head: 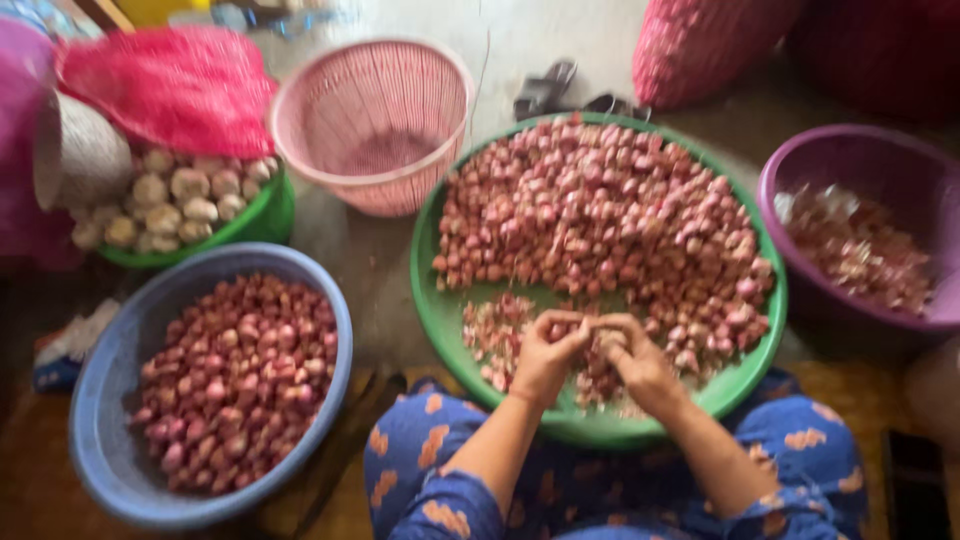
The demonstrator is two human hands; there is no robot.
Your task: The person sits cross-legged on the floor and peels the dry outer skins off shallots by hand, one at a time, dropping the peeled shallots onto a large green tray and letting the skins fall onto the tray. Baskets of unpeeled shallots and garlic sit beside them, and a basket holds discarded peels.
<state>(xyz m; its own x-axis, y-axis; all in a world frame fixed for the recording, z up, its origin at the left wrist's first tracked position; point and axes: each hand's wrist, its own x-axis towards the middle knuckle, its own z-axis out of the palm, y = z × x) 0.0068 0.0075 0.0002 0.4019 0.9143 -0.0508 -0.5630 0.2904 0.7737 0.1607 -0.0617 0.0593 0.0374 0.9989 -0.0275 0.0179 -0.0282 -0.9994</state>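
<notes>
Over the near rim of the green tray [440, 310], head view: left hand [548, 352] & right hand [632, 358] pinch one shallot [598, 334] together. Blurry; slippery skins could make it pop onto the floor [370, 250].

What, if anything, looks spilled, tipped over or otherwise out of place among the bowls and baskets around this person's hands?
Nothing is spilled. The one thing askew is the empty pink basket, which is tipped toward the camera. The shallots stay inside the green tray and blue basin; both hands work over the tray.
</notes>
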